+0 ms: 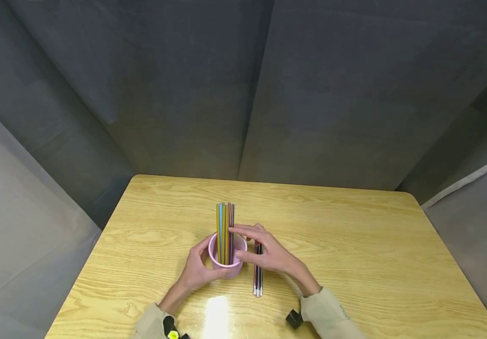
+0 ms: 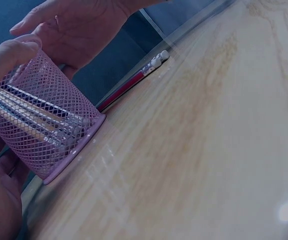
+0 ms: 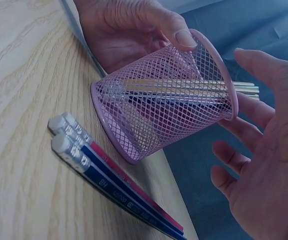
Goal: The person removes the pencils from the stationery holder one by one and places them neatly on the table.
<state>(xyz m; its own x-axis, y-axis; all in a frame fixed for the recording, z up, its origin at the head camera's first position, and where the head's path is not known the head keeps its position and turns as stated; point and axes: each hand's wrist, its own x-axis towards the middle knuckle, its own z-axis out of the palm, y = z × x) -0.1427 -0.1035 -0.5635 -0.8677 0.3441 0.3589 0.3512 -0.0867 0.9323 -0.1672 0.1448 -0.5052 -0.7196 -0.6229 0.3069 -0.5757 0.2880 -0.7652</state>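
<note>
A pink mesh pencil cup (image 1: 231,271) stands on the table, and several pencils (image 1: 225,226) rise from it, yellow, blue, red and dark. My left hand (image 1: 197,270) holds the cup from its left side, with the thumb (image 3: 185,39) at the rim. On the other side is my right hand (image 1: 274,252), its fingers loosely extended by the pencils and its thumb apart from them at the rim. In the right wrist view, the eraser ends of the pencils are down inside the cup. Just right of the cup lie several loose pencils (image 1: 258,280), partly hidden under my right hand.
The wooden table (image 1: 353,245) carries the cup and the loose pencils, whose white erasers (image 3: 61,142) point toward me. Dark grey curtains (image 1: 184,94) hang behind the table, with lighter cloth (image 1: 14,212) at the left. A black wrist device (image 1: 294,318) is by the right sleeve.
</note>
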